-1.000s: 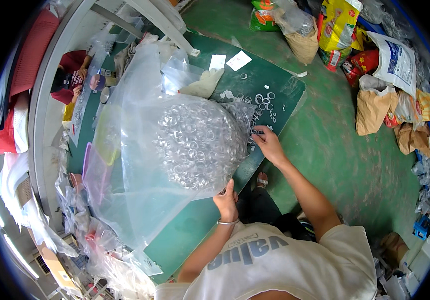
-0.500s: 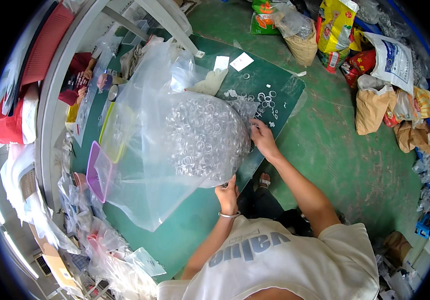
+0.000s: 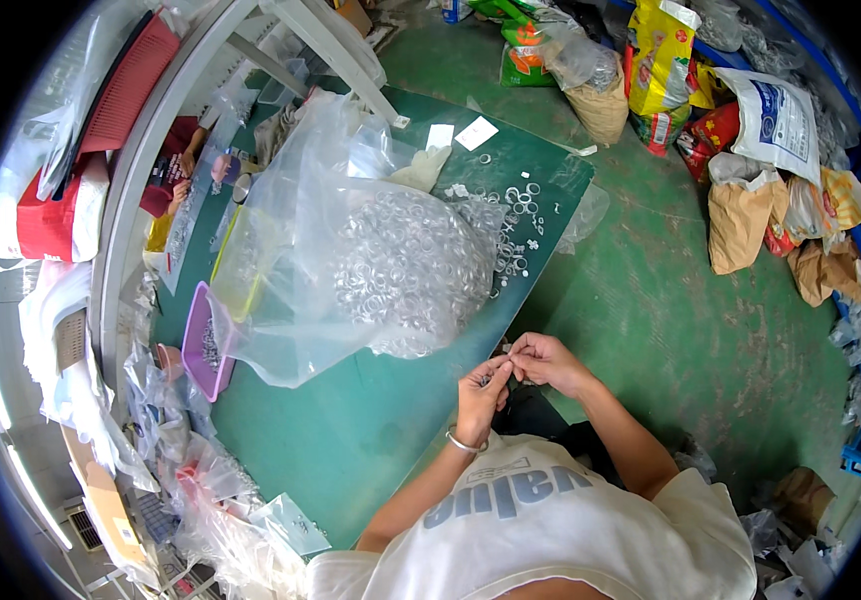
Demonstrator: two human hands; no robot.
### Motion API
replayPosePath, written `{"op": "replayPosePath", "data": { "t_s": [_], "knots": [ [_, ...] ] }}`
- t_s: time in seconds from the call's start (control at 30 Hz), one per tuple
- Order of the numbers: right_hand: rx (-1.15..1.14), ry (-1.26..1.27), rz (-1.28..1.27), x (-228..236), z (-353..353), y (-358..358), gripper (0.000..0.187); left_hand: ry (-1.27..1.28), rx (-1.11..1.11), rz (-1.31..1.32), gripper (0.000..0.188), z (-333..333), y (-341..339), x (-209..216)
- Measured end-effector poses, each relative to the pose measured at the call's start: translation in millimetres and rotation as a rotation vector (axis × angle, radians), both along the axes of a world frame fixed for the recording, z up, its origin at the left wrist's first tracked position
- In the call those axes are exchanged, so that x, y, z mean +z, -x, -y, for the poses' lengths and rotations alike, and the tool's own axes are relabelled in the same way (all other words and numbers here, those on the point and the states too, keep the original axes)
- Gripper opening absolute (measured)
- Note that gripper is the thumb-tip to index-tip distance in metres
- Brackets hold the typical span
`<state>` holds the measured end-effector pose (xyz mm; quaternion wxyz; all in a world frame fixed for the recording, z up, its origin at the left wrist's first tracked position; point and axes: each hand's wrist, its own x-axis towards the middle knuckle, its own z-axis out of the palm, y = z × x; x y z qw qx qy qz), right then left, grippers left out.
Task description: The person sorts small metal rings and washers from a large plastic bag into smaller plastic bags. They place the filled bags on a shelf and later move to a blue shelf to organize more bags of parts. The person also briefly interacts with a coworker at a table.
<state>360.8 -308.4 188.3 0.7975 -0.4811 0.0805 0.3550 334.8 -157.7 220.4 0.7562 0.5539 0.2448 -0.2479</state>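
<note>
My left hand (image 3: 477, 402) and my right hand (image 3: 547, 362) meet in front of my body, just off the table's near edge. Thumb and fingers of both are pinched together at the fingertips, on something too small to make out. Beyond them a big clear plastic bag (image 3: 300, 215) lies on the green table (image 3: 335, 425), bulging with many clear rings (image 3: 410, 270). Loose rings and small pieces (image 3: 523, 200) are scattered to the right of the bag. To its left stands a purple basket (image 3: 193, 345) with small greyish parts inside.
A yellow-green basket (image 3: 233, 280) sits partly under the bag. Beyond the bag are a pale glove (image 3: 420, 168) and white cards (image 3: 476, 133). Another person's hand (image 3: 181, 191) shows at far left. Filled sacks (image 3: 775, 125) and paper bags (image 3: 740, 225) line the right side.
Both hands have left the bag and come together nearer my body. My right hand has pulled back from the loose rings. The bag's loose plastic has slumped, uncovering more of the purple basket.
</note>
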Motion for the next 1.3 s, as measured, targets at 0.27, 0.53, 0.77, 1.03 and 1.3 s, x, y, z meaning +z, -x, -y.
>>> {"op": "replayPosePath", "data": {
  "t_s": [0.27, 0.53, 0.77, 1.03, 1.3],
  "knots": [
    [-0.027, 0.111, 0.221, 1, -15, 29, 0.008, 0.11, 0.16, -0.087, 0.016, -2, 38, 0],
    [0.053, -0.023, 0.066, 8, -33, 39, 0.015, -0.119, 0.024, 0.203, 0.014, -29, 71, -45],
    [-0.152, -0.302, -0.298, -7, -41, 32, 0.02, 0.053, 0.283, -0.026, 0.012, -51, 65, 5],
    [-0.133, -0.275, -0.36, 15, -98, 30, 0.019, -0.036, 0.334, 0.03, 0.012, -104, 62, 32],
    [0.155, 0.057, -0.078, 39, -161, 38, 0.016, -0.132, 0.326, 0.059, 0.011, -162, 74, 23]
  ]
}}
